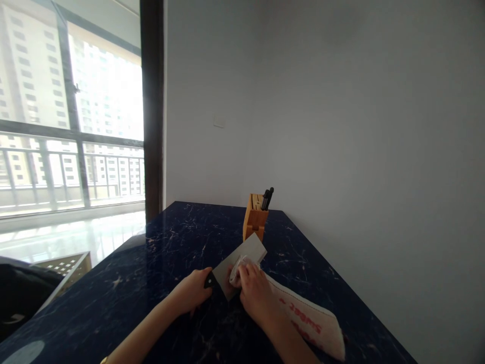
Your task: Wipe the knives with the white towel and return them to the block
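My left hand (197, 289) is closed round the black handle of a cleaver (224, 270), whose broad grey blade slants up to the right above the table. My right hand (254, 288) grips a bunched part of a white towel (310, 319) and presses it against the face of the blade. The rest of the towel, with red lettering, trails to the lower right under my right forearm. Just beyond the blade's far corner stands a wooden knife block (254, 220), with black-handled tools (267, 198) in its right side; its lower part is hidden by the blade.
The dark blue marbled table (182, 237) runs back to a grey wall (341, 126), which also borders its right side. At the left are a chair-like object (71, 268) with a perforated panel, a black item (22, 293) and a large window (106, 101).
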`<action>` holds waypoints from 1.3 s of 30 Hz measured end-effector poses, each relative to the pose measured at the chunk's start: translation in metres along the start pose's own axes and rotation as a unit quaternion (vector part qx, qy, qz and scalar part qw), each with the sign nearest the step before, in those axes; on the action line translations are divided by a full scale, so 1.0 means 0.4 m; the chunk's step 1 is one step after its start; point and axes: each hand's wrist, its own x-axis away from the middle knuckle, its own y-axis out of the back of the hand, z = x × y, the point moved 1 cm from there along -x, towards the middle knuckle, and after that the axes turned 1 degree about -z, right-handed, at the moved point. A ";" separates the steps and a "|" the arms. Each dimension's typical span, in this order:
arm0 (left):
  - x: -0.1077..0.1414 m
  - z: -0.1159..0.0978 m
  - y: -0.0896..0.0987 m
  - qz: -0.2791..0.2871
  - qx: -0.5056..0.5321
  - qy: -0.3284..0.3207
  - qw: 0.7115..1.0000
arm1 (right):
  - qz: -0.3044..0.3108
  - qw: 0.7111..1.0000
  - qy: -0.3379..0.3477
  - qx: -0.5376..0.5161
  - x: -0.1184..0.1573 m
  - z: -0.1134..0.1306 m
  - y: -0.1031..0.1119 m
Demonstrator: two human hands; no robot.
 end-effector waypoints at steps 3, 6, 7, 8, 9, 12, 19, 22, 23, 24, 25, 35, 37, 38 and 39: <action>0.002 -0.011 0.004 -0.007 -0.027 0.007 1.000 | 0.002 0.999 0.035 -0.014 0.011 0.022 -0.013; 0.006 -0.022 0.007 -0.016 -0.049 0.018 0.998 | -0.011 0.999 0.034 -0.034 0.004 0.050 -0.022; 0.008 -0.024 0.008 -0.017 -0.056 0.021 0.998 | -0.019 0.999 0.024 -0.045 -0.005 0.057 -0.022; 0.009 -0.025 0.008 -0.018 -0.063 0.024 0.998 | -0.029 0.998 0.014 -0.058 -0.016 0.062 -0.020; 0.011 -0.026 0.008 -0.018 -0.070 0.023 0.997 | -0.042 0.996 0.006 -0.073 -0.028 0.067 -0.018; 0.013 -0.022 0.006 -0.023 -0.087 0.002 0.996 | -0.082 0.989 0.002 -0.123 -0.057 0.081 -0.008; 0.012 -0.008 -0.003 -0.048 -0.137 -0.011 0.989 | -0.072 0.978 0.010 -0.194 -0.042 0.090 -0.001; 0.013 -0.010 -0.005 -0.053 -0.157 -0.005 0.986 | -0.059 0.976 -0.002 -0.208 -0.048 0.089 0.005; 0.013 -0.011 -0.005 -0.054 -0.161 -0.005 0.986 | -0.064 0.975 -0.004 -0.214 -0.053 0.091 0.007; 0.014 -0.013 -0.005 -0.054 -0.163 -0.004 0.985 | -0.071 0.973 -0.005 -0.219 -0.057 0.093 0.007; 0.016 -0.016 -0.004 -0.053 -0.162 -0.002 0.985 | -0.076 0.972 -0.004 -0.223 -0.060 0.094 0.006; 0.015 -0.016 -0.004 -0.035 -0.155 -0.010 0.987 | -0.044 0.981 -0.030 -0.185 -0.067 0.085 -0.003; 0.016 -0.016 -0.005 -0.038 -0.161 -0.014 0.986 | -0.053 0.980 -0.029 -0.187 -0.071 0.088 -0.002; 0.016 -0.017 -0.004 -0.037 -0.164 -0.012 0.986 | -0.050 0.980 -0.033 -0.188 -0.069 0.088 -0.004; 0.017 -0.020 -0.003 -0.033 -0.167 -0.009 0.985 | -0.046 0.980 -0.039 -0.188 -0.066 0.087 -0.006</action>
